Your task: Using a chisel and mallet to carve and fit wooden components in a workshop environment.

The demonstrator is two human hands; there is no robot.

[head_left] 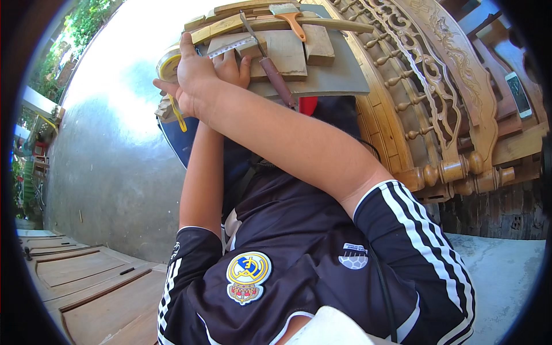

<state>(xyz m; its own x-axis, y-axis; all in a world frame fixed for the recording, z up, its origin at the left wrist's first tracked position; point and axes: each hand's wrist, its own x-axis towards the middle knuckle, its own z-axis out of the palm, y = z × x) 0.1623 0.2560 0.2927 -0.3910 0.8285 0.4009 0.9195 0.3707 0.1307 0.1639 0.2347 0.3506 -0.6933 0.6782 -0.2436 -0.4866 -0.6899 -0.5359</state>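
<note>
My forearms cross, the right one over the left. At the left end of the workbench, my right hand point(194, 72) is closed around a round yellow tape measure point(168, 64) with a yellow strap hanging down. Its pale blade point(234, 48) runs out to the right across the wood blocks. Just right of it, my left hand point(232, 70) has bent fingers against the blade, its thumb raised beside a block point(253, 47); its palm is partly hidden. A chisel-like tool with a brown-red handle point(277, 80) lies over the wood, and a brush with an orange handle point(296, 26) rests farther back.
More wood blocks point(318, 46) and a long curved strip point(339, 25) lie on the grey bench top point(345, 80). Carved wooden panels point(454, 63) with turned spindles stand close at right, a phone point(519, 95) on them. Panelled doors point(98, 287) lie lower left.
</note>
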